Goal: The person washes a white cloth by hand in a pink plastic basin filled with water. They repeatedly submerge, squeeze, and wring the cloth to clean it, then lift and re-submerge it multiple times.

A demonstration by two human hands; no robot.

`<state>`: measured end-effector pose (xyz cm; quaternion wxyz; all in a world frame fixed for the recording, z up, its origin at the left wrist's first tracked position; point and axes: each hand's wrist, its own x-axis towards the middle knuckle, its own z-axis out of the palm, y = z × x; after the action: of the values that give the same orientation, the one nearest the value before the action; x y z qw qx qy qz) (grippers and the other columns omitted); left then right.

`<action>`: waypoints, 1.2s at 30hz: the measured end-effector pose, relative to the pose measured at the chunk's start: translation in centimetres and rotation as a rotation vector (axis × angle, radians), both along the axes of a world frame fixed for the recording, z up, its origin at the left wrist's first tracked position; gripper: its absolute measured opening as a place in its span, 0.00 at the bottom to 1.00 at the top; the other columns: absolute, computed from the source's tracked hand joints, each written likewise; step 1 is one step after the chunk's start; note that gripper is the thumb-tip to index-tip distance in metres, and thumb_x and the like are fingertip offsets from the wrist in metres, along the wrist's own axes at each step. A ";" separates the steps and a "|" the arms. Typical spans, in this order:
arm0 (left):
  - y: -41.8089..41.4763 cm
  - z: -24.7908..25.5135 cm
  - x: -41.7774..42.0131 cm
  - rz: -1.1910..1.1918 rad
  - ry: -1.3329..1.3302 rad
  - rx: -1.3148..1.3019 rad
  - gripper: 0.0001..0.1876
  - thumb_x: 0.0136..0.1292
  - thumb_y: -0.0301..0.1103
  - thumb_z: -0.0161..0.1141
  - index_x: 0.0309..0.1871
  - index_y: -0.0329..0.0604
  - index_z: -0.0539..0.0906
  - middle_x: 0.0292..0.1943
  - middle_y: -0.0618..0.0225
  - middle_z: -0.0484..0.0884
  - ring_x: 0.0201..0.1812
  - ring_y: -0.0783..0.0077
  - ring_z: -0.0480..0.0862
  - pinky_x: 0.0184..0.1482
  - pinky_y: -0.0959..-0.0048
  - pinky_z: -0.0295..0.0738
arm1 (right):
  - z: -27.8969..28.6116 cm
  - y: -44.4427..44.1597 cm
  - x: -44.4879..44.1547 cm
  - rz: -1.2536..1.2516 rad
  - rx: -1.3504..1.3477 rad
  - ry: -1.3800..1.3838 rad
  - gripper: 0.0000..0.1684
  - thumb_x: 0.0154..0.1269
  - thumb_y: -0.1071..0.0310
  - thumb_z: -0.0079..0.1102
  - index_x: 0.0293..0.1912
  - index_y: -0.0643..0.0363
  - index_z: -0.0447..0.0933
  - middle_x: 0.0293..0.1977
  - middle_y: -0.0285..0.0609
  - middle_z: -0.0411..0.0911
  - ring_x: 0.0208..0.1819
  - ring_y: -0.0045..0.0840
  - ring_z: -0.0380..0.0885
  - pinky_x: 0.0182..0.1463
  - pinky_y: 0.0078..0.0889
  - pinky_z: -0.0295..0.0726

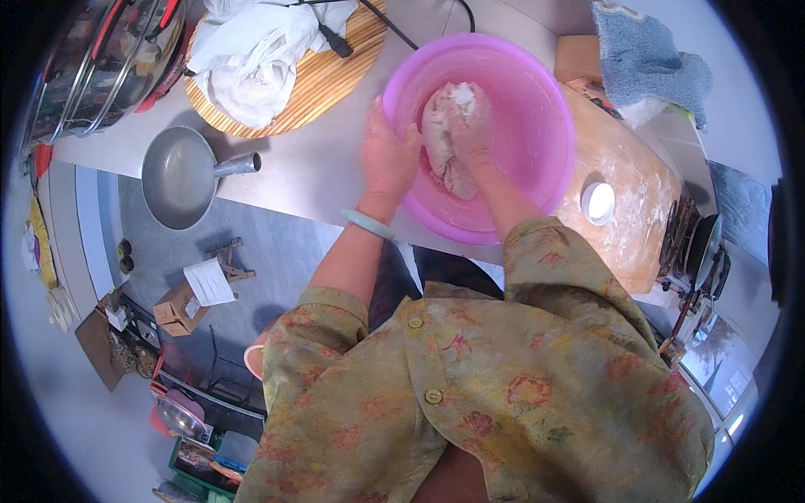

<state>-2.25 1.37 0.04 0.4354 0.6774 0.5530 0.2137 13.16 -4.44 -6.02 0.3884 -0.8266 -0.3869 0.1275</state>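
A large pink plastic basin (534, 119) stands on the counter in front of me. In it lies a long, lumpy mass of dough (441, 135) with a patch of white flour (463, 95) near its far end. My right hand (473, 129) presses on the dough's right side, its fingers curled over the far end and partly hidden by flour. Around the basin's left rim is my left hand (388, 151), thumb at the inner side and fingers outside. A pale green bangle circles my left wrist. To the basin's right, a small white bowl (598, 203) sits on a floured wooden board (629, 245).
At the left, a metal pan (179, 179) rests by the counter's front edge, its handle towards the basin. Behind it is a round slatted board (343, 75) with a white cloth (251, 56) and a black cable plug (335, 41). A blue towel (654, 60) lies at the back right.
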 end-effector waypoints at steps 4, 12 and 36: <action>0.0 -0.3 0.0 -0.021 -0.008 -0.013 0.40 0.64 0.34 0.65 0.75 0.31 0.60 0.64 0.37 0.75 0.61 0.39 0.79 0.63 0.53 0.75 | -1.6 -0.7 2.4 0.030 0.041 -0.076 0.33 0.72 0.51 0.59 0.66 0.64 0.71 0.62 0.59 0.75 0.64 0.50 0.73 0.70 0.48 0.68; -0.4 -0.9 0.1 0.020 -0.030 0.004 0.40 0.63 0.33 0.65 0.75 0.26 0.60 0.68 0.36 0.71 0.66 0.39 0.76 0.68 0.56 0.71 | -1.9 -0.1 4.5 0.067 -0.131 -0.146 0.32 0.73 0.46 0.55 0.64 0.60 0.74 0.60 0.56 0.77 0.61 0.50 0.74 0.67 0.50 0.69; -0.2 -0.3 -0.3 -0.018 -0.035 0.027 0.42 0.61 0.35 0.67 0.74 0.26 0.61 0.68 0.37 0.72 0.68 0.40 0.74 0.69 0.56 0.71 | 3.6 0.2 -0.9 0.274 -0.196 -0.791 0.31 0.66 0.53 0.61 0.62 0.61 0.72 0.60 0.52 0.74 0.66 0.47 0.68 0.72 0.53 0.65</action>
<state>-2.51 1.16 -0.22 0.4378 0.6843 0.5364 0.2288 12.28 -4.21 -2.45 0.1094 -0.7858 -0.5983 -0.1126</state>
